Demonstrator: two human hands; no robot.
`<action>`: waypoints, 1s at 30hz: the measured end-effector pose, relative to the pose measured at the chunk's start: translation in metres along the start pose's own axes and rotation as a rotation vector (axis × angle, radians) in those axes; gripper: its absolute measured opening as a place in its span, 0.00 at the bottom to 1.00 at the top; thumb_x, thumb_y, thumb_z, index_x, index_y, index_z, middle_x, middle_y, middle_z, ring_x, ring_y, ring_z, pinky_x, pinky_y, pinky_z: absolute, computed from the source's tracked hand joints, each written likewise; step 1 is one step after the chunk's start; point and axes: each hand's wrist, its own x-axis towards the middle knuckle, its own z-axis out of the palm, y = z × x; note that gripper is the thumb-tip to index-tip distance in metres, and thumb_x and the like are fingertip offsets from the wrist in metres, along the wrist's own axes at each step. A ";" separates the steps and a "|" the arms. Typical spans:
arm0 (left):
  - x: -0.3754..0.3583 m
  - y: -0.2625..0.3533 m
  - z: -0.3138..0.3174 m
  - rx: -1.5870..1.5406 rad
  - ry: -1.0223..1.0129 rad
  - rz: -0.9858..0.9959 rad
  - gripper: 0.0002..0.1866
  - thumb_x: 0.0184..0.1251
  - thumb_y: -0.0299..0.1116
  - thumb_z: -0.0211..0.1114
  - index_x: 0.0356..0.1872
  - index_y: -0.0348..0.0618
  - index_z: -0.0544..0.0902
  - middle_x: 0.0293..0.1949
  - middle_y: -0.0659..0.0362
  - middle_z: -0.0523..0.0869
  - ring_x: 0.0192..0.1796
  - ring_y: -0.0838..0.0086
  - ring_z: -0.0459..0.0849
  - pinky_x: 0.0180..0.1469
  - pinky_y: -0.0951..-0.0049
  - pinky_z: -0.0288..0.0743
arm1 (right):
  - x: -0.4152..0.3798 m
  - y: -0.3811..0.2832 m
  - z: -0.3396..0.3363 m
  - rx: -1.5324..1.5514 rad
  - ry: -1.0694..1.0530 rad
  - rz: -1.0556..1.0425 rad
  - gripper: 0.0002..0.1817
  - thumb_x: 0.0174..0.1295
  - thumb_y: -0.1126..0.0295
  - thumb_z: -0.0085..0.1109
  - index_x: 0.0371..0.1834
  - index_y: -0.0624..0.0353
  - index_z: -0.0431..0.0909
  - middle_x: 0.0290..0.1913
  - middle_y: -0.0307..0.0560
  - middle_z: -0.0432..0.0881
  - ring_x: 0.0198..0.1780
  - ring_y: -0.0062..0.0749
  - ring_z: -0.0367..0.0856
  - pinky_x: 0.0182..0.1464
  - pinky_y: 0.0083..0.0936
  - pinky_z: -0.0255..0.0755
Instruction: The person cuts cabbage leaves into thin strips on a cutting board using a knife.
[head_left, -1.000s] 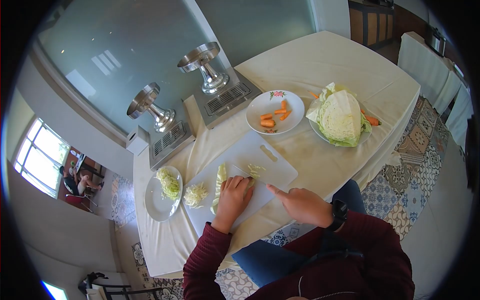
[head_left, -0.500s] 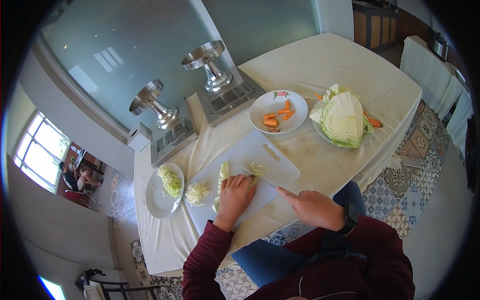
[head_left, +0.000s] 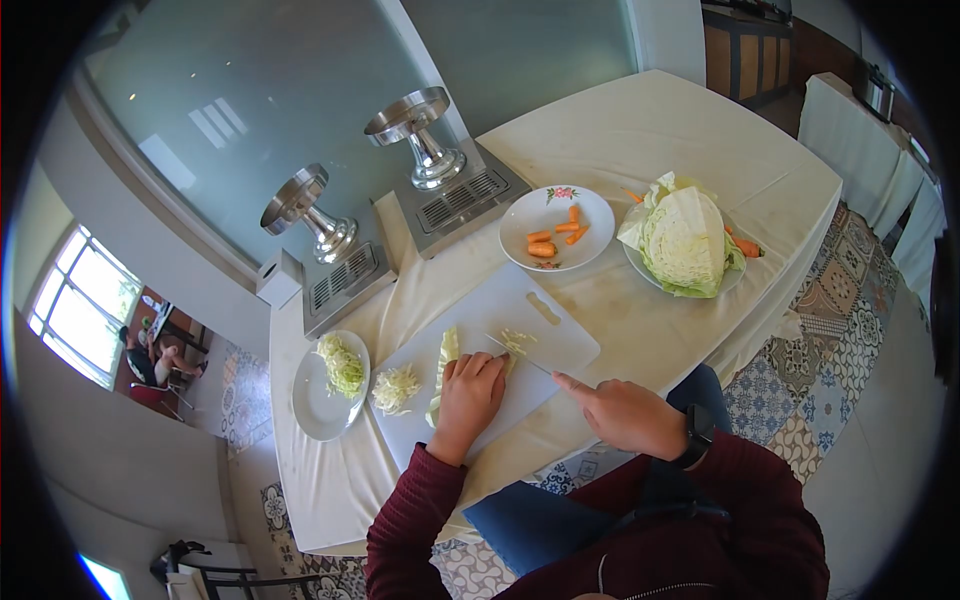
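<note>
On the white cutting board (head_left: 470,310), my left hand (head_left: 470,395) presses down with curled fingers on a cabbage piece mostly hidden beneath it. My right hand (head_left: 628,415) is closed around the handle of a knife (head_left: 520,357), index finger stretched along it, and the blade lies close to my left fingertips. Thin cabbage shreds (head_left: 515,343) lie beyond the blade. A cabbage strip (head_left: 447,352) rests just left of my left hand. Further left are a pile of shredded cabbage (head_left: 396,390) and a white plate (head_left: 318,418) holding more shreds (head_left: 340,366).
A floral bowl (head_left: 515,222) holds carrot pieces (head_left: 542,248). To its right, a large cabbage (head_left: 682,240) sits on a plate with carrots (head_left: 746,246) beside it. Two metal stands (head_left: 432,165) (head_left: 332,238) stand at the back. A person (head_left: 145,358) sits far left.
The view has shifted very slightly. Both hands keep nearly the same place, with the knife still beside my left fingertips.
</note>
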 end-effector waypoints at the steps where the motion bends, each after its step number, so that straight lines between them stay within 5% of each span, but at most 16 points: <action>1: 0.000 0.000 0.000 0.001 -0.001 -0.002 0.12 0.62 0.28 0.70 0.47 0.47 0.87 0.39 0.61 0.85 0.44 0.64 0.83 0.51 0.60 0.74 | 0.000 0.000 0.000 -0.001 0.005 0.000 0.33 0.68 0.75 0.51 0.79 0.62 0.62 0.25 0.62 0.81 0.26 0.58 0.82 0.32 0.50 0.75; 19: 0.002 0.001 0.000 -0.055 0.018 0.015 0.10 0.61 0.28 0.70 0.44 0.46 0.86 0.38 0.61 0.84 0.44 0.63 0.83 0.52 0.60 0.75 | -0.011 0.001 -0.005 0.023 0.017 -0.002 0.33 0.69 0.74 0.50 0.80 0.59 0.61 0.25 0.63 0.81 0.27 0.60 0.81 0.34 0.52 0.75; 22: 0.003 0.003 -0.002 -0.052 0.021 0.025 0.10 0.61 0.28 0.71 0.44 0.46 0.86 0.38 0.61 0.84 0.44 0.63 0.83 0.52 0.60 0.75 | -0.009 -0.003 -0.005 0.042 0.018 0.018 0.34 0.70 0.71 0.51 0.81 0.52 0.60 0.26 0.62 0.81 0.29 0.60 0.82 0.36 0.51 0.76; 30: 0.001 0.004 -0.001 -0.029 -0.003 -0.007 0.11 0.59 0.26 0.72 0.44 0.43 0.86 0.41 0.58 0.85 0.46 0.61 0.84 0.53 0.59 0.75 | -0.006 -0.004 0.003 0.010 0.031 -0.022 0.33 0.70 0.73 0.51 0.80 0.59 0.62 0.24 0.61 0.80 0.26 0.58 0.82 0.32 0.50 0.75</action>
